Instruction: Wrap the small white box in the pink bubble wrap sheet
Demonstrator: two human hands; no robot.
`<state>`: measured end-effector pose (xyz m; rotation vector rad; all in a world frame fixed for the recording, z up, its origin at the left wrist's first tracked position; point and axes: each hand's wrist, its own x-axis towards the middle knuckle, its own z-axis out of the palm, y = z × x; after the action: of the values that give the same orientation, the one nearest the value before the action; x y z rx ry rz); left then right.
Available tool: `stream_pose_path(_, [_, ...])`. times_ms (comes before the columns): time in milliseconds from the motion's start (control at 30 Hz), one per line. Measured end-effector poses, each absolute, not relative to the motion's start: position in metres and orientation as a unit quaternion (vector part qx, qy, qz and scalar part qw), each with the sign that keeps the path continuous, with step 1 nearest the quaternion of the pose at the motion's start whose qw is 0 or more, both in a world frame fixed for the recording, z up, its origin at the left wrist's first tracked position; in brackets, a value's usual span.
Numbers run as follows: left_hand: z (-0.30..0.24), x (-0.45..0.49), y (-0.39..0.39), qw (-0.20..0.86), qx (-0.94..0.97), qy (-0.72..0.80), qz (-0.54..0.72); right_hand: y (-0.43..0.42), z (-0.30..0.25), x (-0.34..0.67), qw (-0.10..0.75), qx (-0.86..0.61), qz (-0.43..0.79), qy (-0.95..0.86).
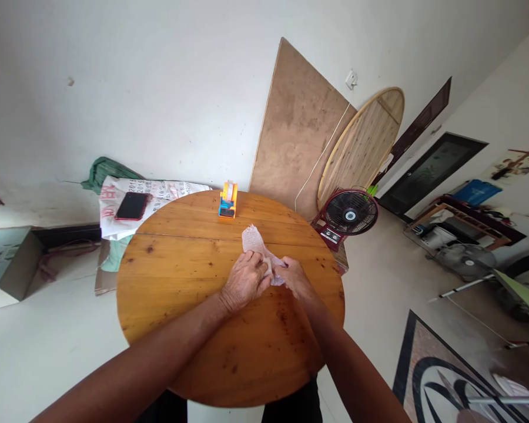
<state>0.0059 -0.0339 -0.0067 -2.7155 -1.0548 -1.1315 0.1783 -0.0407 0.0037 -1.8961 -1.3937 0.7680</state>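
A crumpled piece of whitish, translucent bubble wrap [254,239] lies between my hands over the middle of a round wooden table [180,258]. My left hand [245,277] is closed on its near left part, and something pale shows by the fingers, too small to name. With thumb and fingers pinched, my right hand [294,277] grips the right edge of the wrap. One end of the sheet sticks out beyond my left fingers toward the far side. Whatever the wrap may enclose is hidden. Near the table's far edge stands an orange and blue tape dispenser [228,200] with a roll of tape.
Left of the table, a phone [132,205] rests on printed white sacks [110,226]. A dark red fan [350,214] stands close by the table's right edge. A brown board [297,117] and a round wooden tabletop [364,141] lean on the wall.
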Motion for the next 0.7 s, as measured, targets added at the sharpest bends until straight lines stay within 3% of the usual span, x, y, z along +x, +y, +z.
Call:
stream_pose_path(267, [-0.007, 0.007, -0.034, 0.001, -0.869, -0.338, -0.361, -0.032, -0.003, 0.177, 0.317, -0.724, 0.309, -0.529])
stream_pose_path(700, [-0.010, 0.007, -0.031, 0.016, -0.870, -0.339, -0.359, -0.047, 0.016, 0.158, 0.407, -0.677, 0.346, -0.506])
